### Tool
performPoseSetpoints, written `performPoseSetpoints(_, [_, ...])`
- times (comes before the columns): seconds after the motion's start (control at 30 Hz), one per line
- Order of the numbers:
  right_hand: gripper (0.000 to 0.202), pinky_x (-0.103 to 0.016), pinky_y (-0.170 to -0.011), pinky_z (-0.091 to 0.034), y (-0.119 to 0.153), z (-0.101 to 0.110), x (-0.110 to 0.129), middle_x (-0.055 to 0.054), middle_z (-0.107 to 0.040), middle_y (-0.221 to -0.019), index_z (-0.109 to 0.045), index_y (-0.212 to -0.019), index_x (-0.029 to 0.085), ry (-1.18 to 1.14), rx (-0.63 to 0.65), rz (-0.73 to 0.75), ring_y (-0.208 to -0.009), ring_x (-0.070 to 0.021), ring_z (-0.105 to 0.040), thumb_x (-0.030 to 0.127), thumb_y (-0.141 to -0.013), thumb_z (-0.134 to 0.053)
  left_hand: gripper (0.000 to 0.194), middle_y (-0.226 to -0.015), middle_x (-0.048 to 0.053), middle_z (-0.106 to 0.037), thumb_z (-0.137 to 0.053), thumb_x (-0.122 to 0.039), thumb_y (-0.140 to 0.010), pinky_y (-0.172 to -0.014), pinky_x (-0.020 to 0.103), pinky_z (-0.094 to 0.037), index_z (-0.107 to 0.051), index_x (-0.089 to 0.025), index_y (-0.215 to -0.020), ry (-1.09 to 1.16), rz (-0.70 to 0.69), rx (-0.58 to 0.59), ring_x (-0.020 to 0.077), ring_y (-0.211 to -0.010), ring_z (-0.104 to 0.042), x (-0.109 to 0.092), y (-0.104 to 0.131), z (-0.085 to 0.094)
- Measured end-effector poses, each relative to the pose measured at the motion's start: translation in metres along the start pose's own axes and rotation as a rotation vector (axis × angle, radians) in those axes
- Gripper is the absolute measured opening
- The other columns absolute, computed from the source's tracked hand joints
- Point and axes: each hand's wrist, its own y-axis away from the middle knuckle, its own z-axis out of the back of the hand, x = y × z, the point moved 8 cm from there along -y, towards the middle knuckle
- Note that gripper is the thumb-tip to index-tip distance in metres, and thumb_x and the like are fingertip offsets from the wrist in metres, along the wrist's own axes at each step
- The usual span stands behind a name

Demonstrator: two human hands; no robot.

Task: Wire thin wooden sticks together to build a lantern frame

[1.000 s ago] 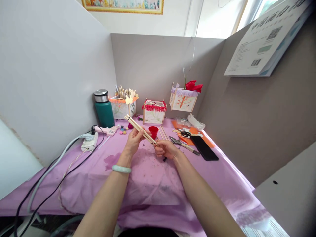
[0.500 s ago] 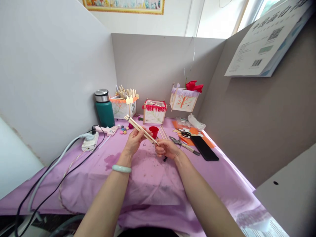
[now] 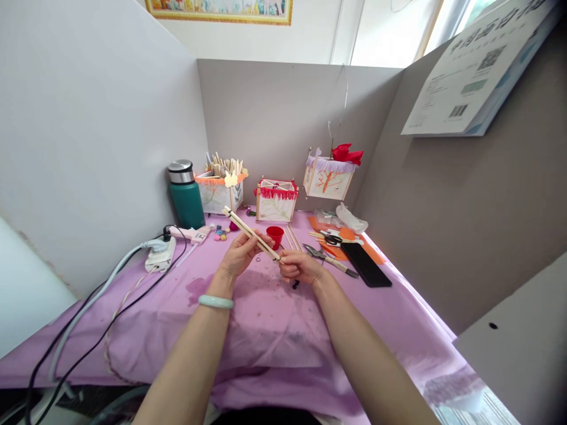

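A bundle of pale wooden sticks (image 3: pixel 246 227), with dark bands near both ends, slants over the cloth. My left hand (image 3: pixel 241 251) wraps round its middle, thumb on top. At the lower right end, my right hand (image 3: pixel 299 267) pinches the bundle beside the dark band; its fingers are curled and partly hide that end. Just behind the hands stands a red cup (image 3: pixel 275 236). Small dark bits (image 3: pixel 296 284) lie on the cloth under my right hand, and more loose sticks (image 3: pixel 292 238) rest to the right of the cup.
Pliers (image 3: pixel 330 260), black-handled scissors (image 3: pixel 332 239) and a black phone (image 3: pixel 367 265) lie at right. Decorated paper boxes (image 3: pixel 277 208) stand at the back; another hangs from a wire. A green bottle (image 3: pixel 186 200) and a power strip (image 3: pixel 160 254) with cables are at left.
Both hands keep their hold on the bundle of sticks, with hardly any movement. The whole view has shifted very slightly.
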Motion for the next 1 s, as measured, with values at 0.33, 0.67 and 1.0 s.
performPoseSetpoints(0.33, [0.017,-0.022,-0.046,-0.033,-0.005,0.006,-0.002,0.012,-0.025,-0.048,-0.044,-0.079,0.021,0.209,-0.162,-0.012,-0.040,-0.0068,-0.022,0.034,-0.080,-0.054,0.030,-0.085,0.006,-0.070,-0.069,-0.037,-0.073,-0.082,0.041,-0.052,-0.056,-0.018,-0.093,-0.055,-0.049,-0.054,0.0233,-0.086,-0.068,-0.001,-0.003,0.006])
performPoseSetpoints(0.67, [0.014,-0.025,-0.069,-0.038,-0.007,0.011,0.020,-0.003,-0.061,-0.086,-0.069,-0.085,0.018,1.243,-0.552,0.286,-0.073,-0.0127,-0.053,0.028,-0.079,-0.060,0.032,-0.081,0.008,-0.070,-0.067,-0.037,-0.072,-0.066,0.032,-0.054,-0.058,-0.015,-0.093,-0.309,-0.030,-0.166,0.0219,-0.074,-0.068,0.007,-0.007,0.010])
performPoseSetpoints(1.0, [0.015,-0.022,-0.058,-0.037,-0.011,0.033,0.007,-0.001,-0.067,-0.069,-0.074,-0.081,0.017,1.119,-0.565,0.083,-0.063,-0.0130,-0.056,0.026,-0.074,-0.063,0.037,-0.090,0.008,-0.071,-0.069,-0.038,-0.070,-0.077,0.034,-0.052,-0.065,-0.013,-0.096,-0.380,0.037,0.008,0.0213,-0.083,-0.066,0.027,-0.009,-0.008])
